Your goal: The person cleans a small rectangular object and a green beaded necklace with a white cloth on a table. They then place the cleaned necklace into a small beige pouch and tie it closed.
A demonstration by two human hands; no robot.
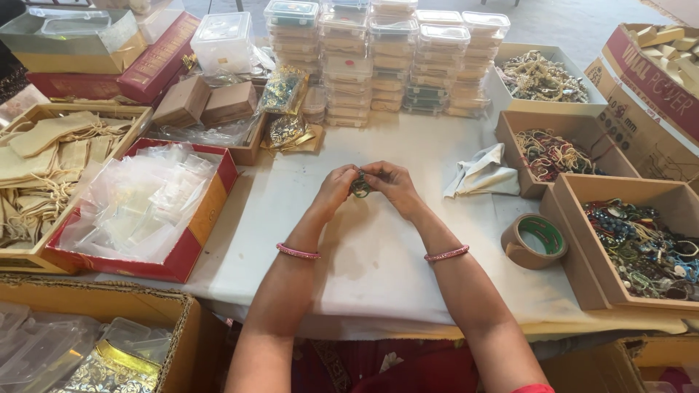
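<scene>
Fingers of both your hands meet over the middle of the desk (378,247), closed in a pinch on one small dark ornament (360,185). Your left hand (336,188) grips its left side and your right hand (393,185) its right side, fingertips curled tight with almost no gap between the two hands. The ornament sits between the fingertips, lifted clear of the white cover; it is too small and too hidden to tell its long axis or which way it points.

Just right of your right hand lies a crumpled white cloth (482,173), and nearer, right again, a roll of brown tape (534,241). Open cardboard boxes of beaded pieces (641,247) line the right edge. On the left, a red tray of clear plastic pouches (142,207); at the far side, stacked clear plastic cases (378,62).
</scene>
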